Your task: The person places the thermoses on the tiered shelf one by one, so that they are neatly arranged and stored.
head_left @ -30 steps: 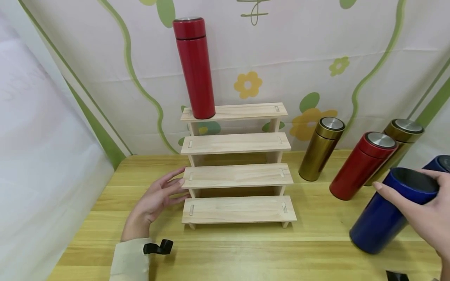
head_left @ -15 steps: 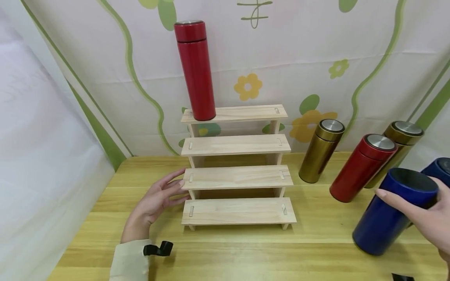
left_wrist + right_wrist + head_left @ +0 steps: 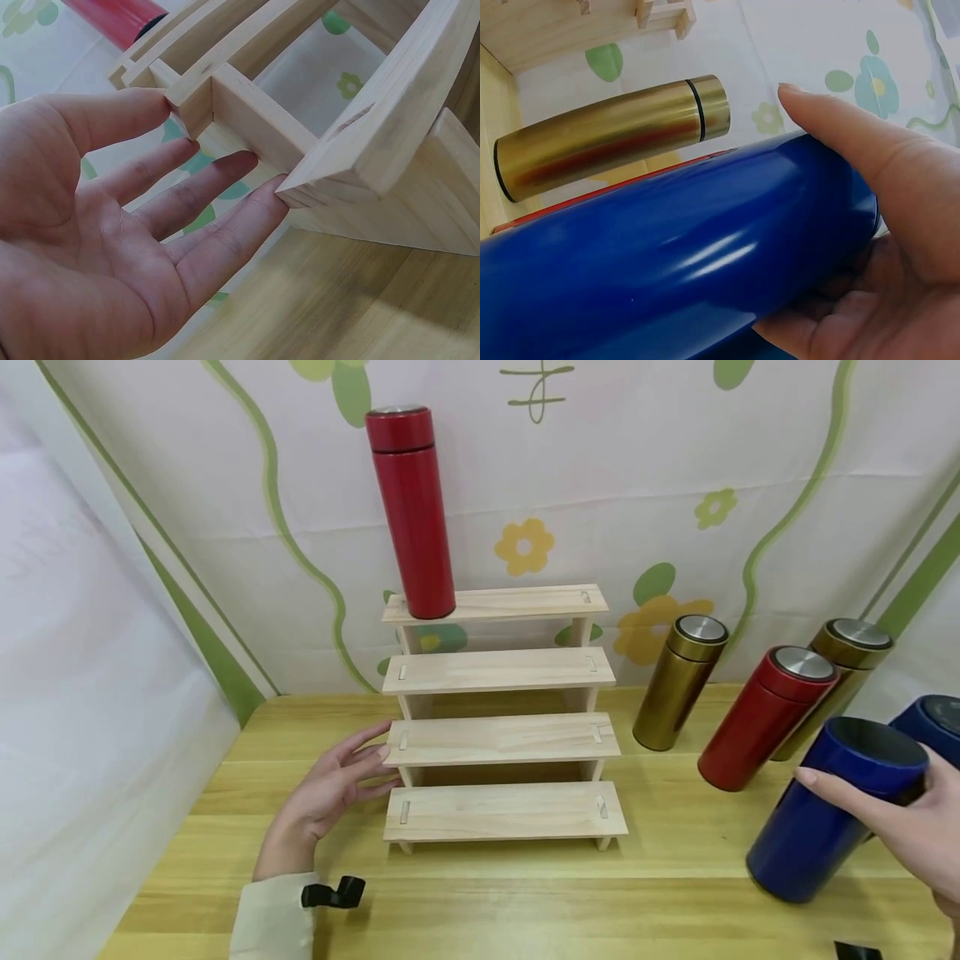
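My right hand [image 3: 911, 827] grips a blue thermos [image 3: 813, 827] near its upper end, thumb on the near side and fingers around the back. The blue thermos has a dark round top and stands nearly upright over the table at the right. At the left end of a four-step wooden shelf [image 3: 498, 739], my left hand [image 3: 326, 793] touches the boards. Its fingertips [image 3: 262, 191] rest on the ends of the lower steps, with the fingers spread and fairly straight. A red thermos [image 3: 412, 518] stands on the left end of the top step.
Right of the shelf stand a gold thermos [image 3: 678, 685], another red thermos [image 3: 768, 718] and a second gold thermos [image 3: 855, 647] behind it. A second blue thermos [image 3: 933, 722] sits at the far right, partly hidden. A patterned curtain [image 3: 585, 485] hangs behind the wooden table [image 3: 480, 910].
My right hand sits slightly lower on the blue thermos, its fingers less over the rim than before. The left hand and shelf stay put; the head view shifts a little.
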### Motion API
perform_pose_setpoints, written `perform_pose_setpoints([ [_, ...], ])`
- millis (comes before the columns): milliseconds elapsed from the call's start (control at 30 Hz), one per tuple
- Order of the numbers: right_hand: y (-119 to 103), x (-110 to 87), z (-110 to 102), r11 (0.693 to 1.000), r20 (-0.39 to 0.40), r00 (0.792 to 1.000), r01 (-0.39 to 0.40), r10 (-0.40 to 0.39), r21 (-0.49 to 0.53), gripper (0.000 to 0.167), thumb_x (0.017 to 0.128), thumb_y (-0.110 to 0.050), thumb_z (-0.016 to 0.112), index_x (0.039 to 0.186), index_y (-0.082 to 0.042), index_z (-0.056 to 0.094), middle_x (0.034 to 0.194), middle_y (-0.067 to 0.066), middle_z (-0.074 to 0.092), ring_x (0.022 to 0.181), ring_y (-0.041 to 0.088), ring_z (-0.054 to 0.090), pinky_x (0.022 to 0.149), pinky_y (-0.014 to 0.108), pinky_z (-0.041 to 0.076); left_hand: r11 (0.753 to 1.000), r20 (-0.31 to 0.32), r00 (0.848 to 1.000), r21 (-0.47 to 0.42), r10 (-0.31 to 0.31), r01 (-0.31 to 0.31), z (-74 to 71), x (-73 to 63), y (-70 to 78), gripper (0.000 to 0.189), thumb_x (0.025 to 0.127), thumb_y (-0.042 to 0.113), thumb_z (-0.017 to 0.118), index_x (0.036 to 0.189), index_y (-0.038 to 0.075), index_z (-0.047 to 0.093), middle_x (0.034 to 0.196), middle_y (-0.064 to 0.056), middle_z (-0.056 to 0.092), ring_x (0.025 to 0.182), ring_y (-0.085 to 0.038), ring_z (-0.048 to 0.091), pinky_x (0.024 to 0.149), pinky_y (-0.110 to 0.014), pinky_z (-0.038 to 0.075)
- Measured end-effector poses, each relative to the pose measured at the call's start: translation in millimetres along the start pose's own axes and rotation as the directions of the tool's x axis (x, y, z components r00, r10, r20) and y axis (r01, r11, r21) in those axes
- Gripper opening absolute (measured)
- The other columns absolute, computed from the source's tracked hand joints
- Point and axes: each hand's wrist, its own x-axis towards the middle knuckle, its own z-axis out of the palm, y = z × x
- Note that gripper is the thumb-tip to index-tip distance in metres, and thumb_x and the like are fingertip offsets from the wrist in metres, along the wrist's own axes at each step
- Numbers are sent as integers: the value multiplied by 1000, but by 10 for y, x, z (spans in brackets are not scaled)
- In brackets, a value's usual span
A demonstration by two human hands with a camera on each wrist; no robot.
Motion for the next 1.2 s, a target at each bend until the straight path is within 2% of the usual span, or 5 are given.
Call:
perform_pose_setpoints([
  [333, -125, -47, 2, 996, 80, 993, -84, 86, -25, 104, 102, -52, 72, 168, 8, 17, 154, 49, 36, 129, 70, 42, 92, 87, 42, 1000, -10, 1000, 11, 6, -6, 6, -9, 5, 68, 112, 25, 62, 171, 12, 30, 165, -27, 44, 125, -21, 72, 107, -42, 61],
  [500, -131, -43, 12, 997, 54, 996, -75, 77, -26, 101, 100, -50, 75, 165, 10, 25, 151, 49, 40, 123, 68, 48, 85, 82, 48, 1000, -24, 1000, 4, 0, 0, 8, 1, 3, 67, 111, 24, 63, 170, 13, 32, 164, -24, 47, 123, -20, 73, 106, -42, 62],
  [733, -74, -26, 44, 1000, -21, 1000, -20, 20, 10, 77, 95, -42, 84, 148, -4, 43, 140, 36, 53, 79, -12, 42, 62, 27, 48, 1000, -17, 1000, 9, -2, 2, 6, 3, 0, 68, 111, 25, 62, 171, 12, 30, 164, -25, 46, 122, -20, 73, 106, -42, 61],
  [967, -40, -53, 109, 988, -117, 990, 91, -76, 121, 50, 91, -28, 89, 119, -46, 52, 97, -38, 49, 79, -18, 48, 58, 6, 41, 1000, -19, 1000, 6, -2, 2, 5, -1, -7, 67, 112, 24, 61, 170, 11, 31, 158, -18, 55, 121, -18, 73, 104, -40, 63],
  [1200, -75, -59, 130, 942, -213, 960, 230, -179, 246, 59, 89, -4, 87, 127, -40, 62, 107, -38, 59, 91, -17, 56, 68, -1, 44, 1000, -17, 1000, 7, -3, 3, -5, 10, -16, 67, 112, 24, 61, 170, 11, 30, 156, -15, 57, 122, -18, 73, 105, -40, 62],
])
